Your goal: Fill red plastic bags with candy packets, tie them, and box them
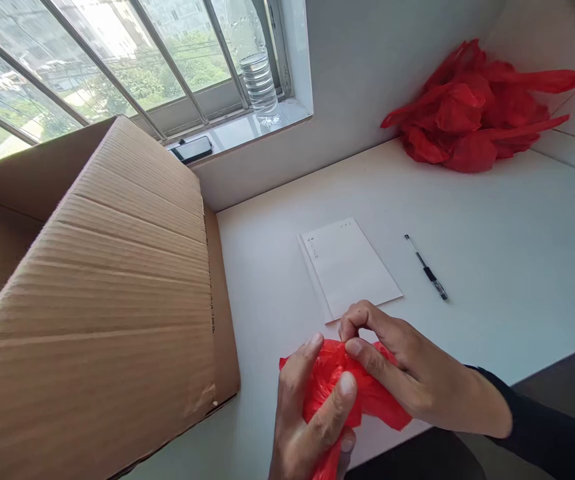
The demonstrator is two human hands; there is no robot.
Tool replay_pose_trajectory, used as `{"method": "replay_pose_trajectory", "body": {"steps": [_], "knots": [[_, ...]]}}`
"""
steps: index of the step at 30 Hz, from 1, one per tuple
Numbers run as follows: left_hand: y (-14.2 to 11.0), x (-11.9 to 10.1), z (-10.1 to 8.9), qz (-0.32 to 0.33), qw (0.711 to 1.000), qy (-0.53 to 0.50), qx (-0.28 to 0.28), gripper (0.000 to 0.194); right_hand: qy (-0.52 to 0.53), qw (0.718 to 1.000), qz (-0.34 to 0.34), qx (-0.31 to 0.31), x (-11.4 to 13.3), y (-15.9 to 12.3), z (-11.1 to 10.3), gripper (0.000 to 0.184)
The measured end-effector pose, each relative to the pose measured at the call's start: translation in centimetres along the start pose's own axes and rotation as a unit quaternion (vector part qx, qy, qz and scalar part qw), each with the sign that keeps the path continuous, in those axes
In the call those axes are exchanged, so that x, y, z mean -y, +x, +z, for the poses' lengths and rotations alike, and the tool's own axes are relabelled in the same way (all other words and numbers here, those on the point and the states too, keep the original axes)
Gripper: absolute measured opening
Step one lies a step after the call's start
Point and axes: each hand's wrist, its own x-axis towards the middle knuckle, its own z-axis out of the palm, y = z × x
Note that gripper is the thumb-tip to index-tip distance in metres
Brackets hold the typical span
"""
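Both of my hands hold a crumpled red plastic bag point(370, 400) just above the near edge of the white table point(492, 267). My left hand point(307, 420) wraps its fingers and thumb round the bag from below. My right hand point(407, 373) pinches the bag's top with thumb and curled fingers. A white sheet of paper point(347, 267) lies flat just beyond my hands. A black pen point(426, 268) lies to the right of the paper.
A large cardboard box point(92, 300) with an open flap fills the left side. A heap of red plastic bags point(477, 110) sits at the far right by the wall. On the windowsill stand a water bottle point(260, 80) and a dark phone point(191, 149).
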Motion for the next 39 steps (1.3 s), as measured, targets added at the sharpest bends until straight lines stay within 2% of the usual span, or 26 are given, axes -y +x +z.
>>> {"method": "replay_pose_trajectory", "body": {"steps": [3, 7, 9, 13, 15, 20, 23, 26, 30, 33, 36, 39], "knots": [[-0.9, -0.1, 0.1, -0.019, 1.0, 0.013, 0.003, 0.042, -0.011, 1.0, 0.0, -0.024, 0.0, 0.1, -0.3, 0.014], [-2.3, 0.0, -0.1, -0.052, 0.998, 0.031, 0.008, 0.043, 0.047, 0.995, 0.085, -0.026, -0.2, 0.1, -1.3, 0.017], [-2.7, 0.1, -0.4, -0.065, 0.997, 0.037, 0.011, 0.043, 0.097, 0.99, 0.104, -0.01, -0.3, 0.0, -1.8, 0.013], [-2.7, 0.1, -0.7, -0.072, 0.997, 0.036, 0.008, 0.045, 0.14, 0.984, 0.09, 0.058, -0.2, -0.1, -2.5, 0.02], [-2.5, -0.1, -0.6, -0.068, 0.997, 0.037, 0.003, 0.046, 0.123, 0.988, 0.067, 0.058, 0.1, 0.0, -2.4, 0.022], [-3.0, -0.3, 0.3, -0.028, 0.995, 0.099, -0.005, 0.05, 0.096, 0.995, 0.003, -0.02, 0.7, -0.4, -1.8, 0.022], [-3.7, -0.2, 0.7, 0.0, 0.989, 0.145, 0.007, 0.05, 0.142, 0.989, 0.001, -0.043, 0.6, -0.7, -1.7, 0.02], [-3.8, -0.2, 0.5, -0.004, 0.99, 0.143, 0.009, 0.049, 0.173, 0.982, 0.01, -0.074, 0.5, -0.9, -1.7, 0.017], [-4.0, -0.2, -0.2, -0.022, 0.994, 0.11, -0.004, 0.041, 0.066, 0.983, -0.009, -0.17, 0.5, -0.8, -2.4, 0.012], [-5.1, -0.1, -0.2, -0.047, 0.995, 0.082, -0.016, 0.042, 0.022, 0.976, 0.027, -0.214, -0.7, -0.8, -4.0, 0.008], [-6.6, 0.4, 0.1, -0.054, 0.994, 0.096, -0.01, 0.038, 0.05, 0.966, 0.083, -0.24, -2.8, -1.0, -5.8, 0.014], [-6.8, 0.9, 0.3, -0.057, 0.994, 0.096, -0.016, 0.037, 0.043, 0.959, 0.115, -0.254, -4.3, -1.1, -6.2, 0.019]]}}
